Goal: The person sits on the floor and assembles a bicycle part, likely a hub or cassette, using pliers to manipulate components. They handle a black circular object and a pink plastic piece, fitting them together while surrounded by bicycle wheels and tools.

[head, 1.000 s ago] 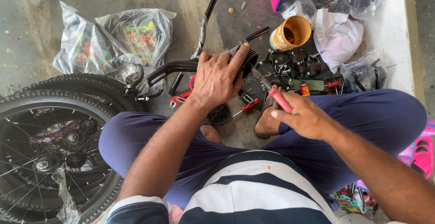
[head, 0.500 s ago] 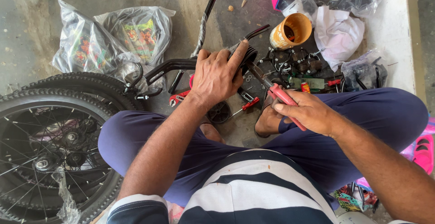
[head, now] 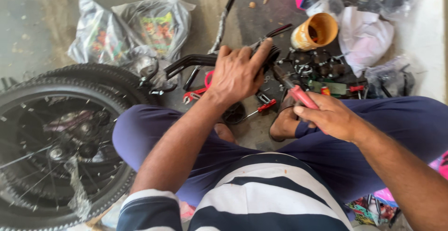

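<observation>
Left hand: left hand (head: 239, 74) sits at centre frame, fingers curled and pressed down over a black metal bicycle part (head: 196, 63); index finger stretched toward the upper right along it.
Black part, axis: long axis runs roughly left to right with a slight rise to the right; the 2 bare tube ends stick out to the left of the hand, the rest is hidden under the palm.
Right hand: right hand (head: 329, 116) at centre right, fingers closed around the red handle of a tool (head: 298, 93).
Tool, axis: long axis diagonal, from lower right at the hand to upper left; dark working end points to the upper left, toward the black part.
Tool vs hands: handle lies inside the right fist; tip reaches just beside the left hand's fingertips. Whether the tip touches the part, I cannot tell.
Wheel: spoked bicycle wheel (head: 60, 142) with knobbly tyre fills the lower left, beside the left knee.
Bags: 2 clear plastic bags (head: 130, 30) with coloured contents in the upper left.
Handlebar: thin black bar (head: 224, 18) runs up from the left hand to the top centre.
Cup: orange-brown cup (head: 315, 30) on its side, upper right, mouth facing right.
Small parts: heap of dark hardware (head: 322, 70) just below the cup; red-handled pliers (head: 198, 91) on the floor under the left wrist.
Floor: grey concrete floor (head: 37, 21).
</observation>
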